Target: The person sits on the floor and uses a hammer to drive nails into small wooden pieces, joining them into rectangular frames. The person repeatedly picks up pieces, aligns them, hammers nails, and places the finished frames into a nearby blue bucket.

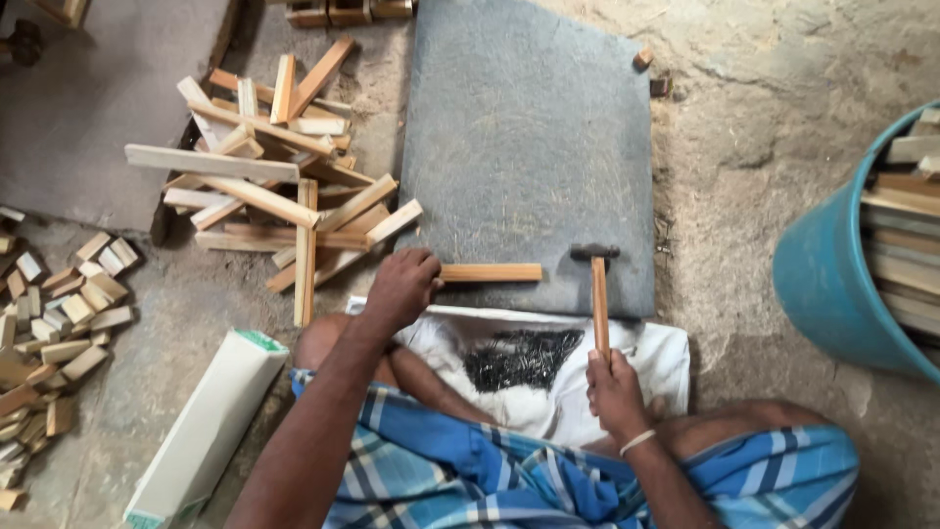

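A person sits cross-legged on the ground in a blue checked wrap, a white cloth spread over the lap and heaped with small dark nails. The right hand is wrapped tight around the lower end of a wooden-handled hammer, its dark head resting on the grey stone slab. The left hand pinches one end of a short wooden strip that lies flat along the slab's near edge. With fingers so close to the strip, a stray blow could catch them; the loose nails could spill if the cloth shifts; the strip might skid on the smooth stone. To the left lie a white carton and small wood offcuts, beyond them a jumbled pile of longer strips. At right, a blue tub holds stacked wood.
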